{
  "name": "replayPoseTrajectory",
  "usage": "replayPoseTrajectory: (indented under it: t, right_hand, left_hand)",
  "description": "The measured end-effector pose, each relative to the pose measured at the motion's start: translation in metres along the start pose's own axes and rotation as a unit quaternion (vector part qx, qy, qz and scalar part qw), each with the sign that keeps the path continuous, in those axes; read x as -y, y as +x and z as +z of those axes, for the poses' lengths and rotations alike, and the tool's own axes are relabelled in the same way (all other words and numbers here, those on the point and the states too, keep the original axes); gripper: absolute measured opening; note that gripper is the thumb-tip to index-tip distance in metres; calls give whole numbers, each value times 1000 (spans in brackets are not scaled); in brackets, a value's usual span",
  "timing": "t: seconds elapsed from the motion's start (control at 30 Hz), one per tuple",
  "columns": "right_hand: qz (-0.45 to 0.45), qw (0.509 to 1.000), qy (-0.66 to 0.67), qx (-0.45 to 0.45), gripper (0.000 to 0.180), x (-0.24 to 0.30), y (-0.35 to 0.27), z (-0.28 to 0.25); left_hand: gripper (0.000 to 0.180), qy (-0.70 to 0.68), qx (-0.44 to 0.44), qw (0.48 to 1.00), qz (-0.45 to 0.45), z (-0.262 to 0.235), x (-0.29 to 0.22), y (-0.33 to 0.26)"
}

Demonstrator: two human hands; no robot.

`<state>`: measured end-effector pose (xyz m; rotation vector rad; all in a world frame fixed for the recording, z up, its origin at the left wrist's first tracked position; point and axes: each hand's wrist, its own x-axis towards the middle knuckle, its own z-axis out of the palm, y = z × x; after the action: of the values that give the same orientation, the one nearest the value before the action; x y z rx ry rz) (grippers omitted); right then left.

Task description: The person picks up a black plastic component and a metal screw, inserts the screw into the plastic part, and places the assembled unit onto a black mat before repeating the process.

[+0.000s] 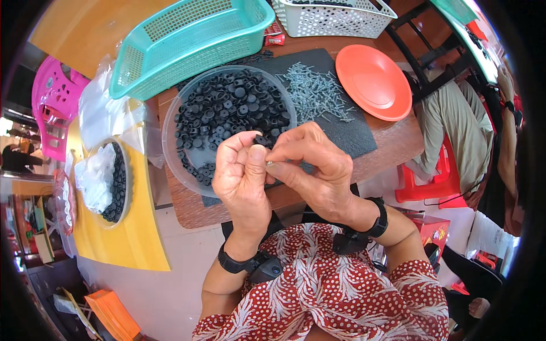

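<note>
My left hand (243, 181) is closed in a pinch around a small black plastic part (261, 140), mostly hidden by the fingers. Against it, my right hand (316, 168) pinches a tiny screw (269, 163), of which only a shiny end shows at the fingertips. Both hands meet above the near rim of a round clear tub (170, 149) filled with similar black plastic parts (227, 105). Right of the tub, a loose pile of silver screws (316, 90) lies on a dark mat (355, 136).
An orange plate (373, 82) stands right of the screws. Behind the tub are a teal basket (187, 42) and a white basket (335, 20). On a yellow board (136, 227) at left sits another tub with black parts and plastic bags (96, 179). Another person sits at right near a red stool (429, 176).
</note>
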<state>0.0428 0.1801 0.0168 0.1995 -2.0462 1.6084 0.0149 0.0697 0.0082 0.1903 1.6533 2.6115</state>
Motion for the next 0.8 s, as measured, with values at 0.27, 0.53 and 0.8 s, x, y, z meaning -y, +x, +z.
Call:
replayPoseTrajectory:
  t: [0.27,0.53,0.8]
  right_hand:
    - [9,998,66,20,9,7,13,-8]
    - [-96,982,-114,113,18,4,20,-8]
    - [-17,987,-104,123,21,10,18,-8]
  left_hand:
    - [23,-89,45,992,-83,-22,-11,6]
    - [22,-106,82,986,-97,-38,-14,1]
    - [22,-48,75,993,-71,-36,-20,-3]
